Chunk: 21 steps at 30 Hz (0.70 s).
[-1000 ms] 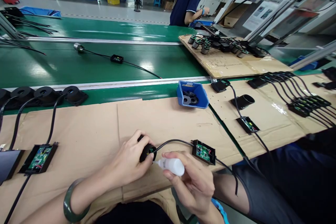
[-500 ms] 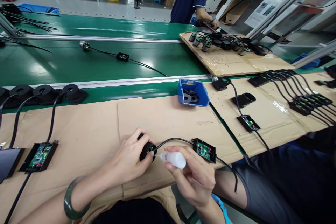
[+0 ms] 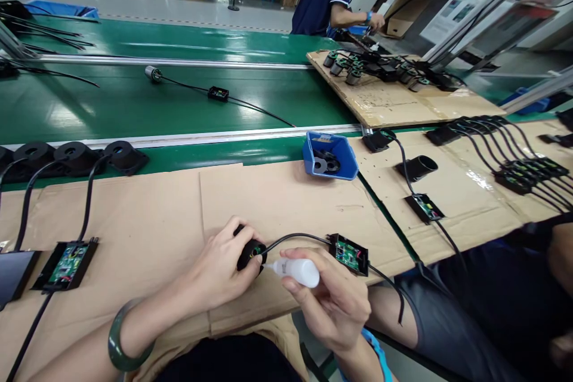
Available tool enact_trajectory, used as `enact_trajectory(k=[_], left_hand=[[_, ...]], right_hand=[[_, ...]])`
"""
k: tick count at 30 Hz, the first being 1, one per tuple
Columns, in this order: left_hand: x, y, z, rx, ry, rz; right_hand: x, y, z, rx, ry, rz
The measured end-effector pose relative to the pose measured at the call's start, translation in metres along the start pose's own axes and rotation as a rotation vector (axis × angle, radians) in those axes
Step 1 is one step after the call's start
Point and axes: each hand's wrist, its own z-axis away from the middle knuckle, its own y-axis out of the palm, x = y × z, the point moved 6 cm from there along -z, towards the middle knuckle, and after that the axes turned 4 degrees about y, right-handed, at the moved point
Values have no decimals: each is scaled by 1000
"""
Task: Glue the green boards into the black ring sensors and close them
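My left hand (image 3: 230,265) is closed around a black round housing (image 3: 251,254) on the cardboard. In my right hand (image 3: 333,295) is a small white squeeze bottle (image 3: 301,271), tilted with its thin nozzle at the housing's open side. Whether any liquid comes out is too small to see. From the housing a black cable (image 3: 299,235) curves right to an open black case with a green circuit board (image 3: 350,255), just beyond my right fingers. A further cable hangs from that case over the cardboard's edge.
A blue bin (image 3: 330,156) with black rings stands behind my hands. Another open circuit-board case (image 3: 66,265) lies at left, near black housings (image 3: 123,156). A motor (image 3: 153,74) with a wired board rides the green belt (image 3: 179,113). One person sits at right; another works across the belt.
The motor and its wired board have shifted slightly right along the belt. My hands hold nearly the same pose. The far person's hand has moved right and up.
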Motion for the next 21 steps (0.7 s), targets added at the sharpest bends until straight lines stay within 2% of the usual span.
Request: enact_trajectory(k=[9,14,18,21], left_hand=[[-3,-2,1,25,-19,1],[-3,-2,0,6,1,10],[1,-5,0,0,-30,71],[8,-6,0,26,-69,183]], right_hand=[[2,2,0,19,35,-12],[-9,-2,0,-33,55,-1],[-31,-3,9,-110,217,-140],[-48,-8,15,-282,372,-425]])
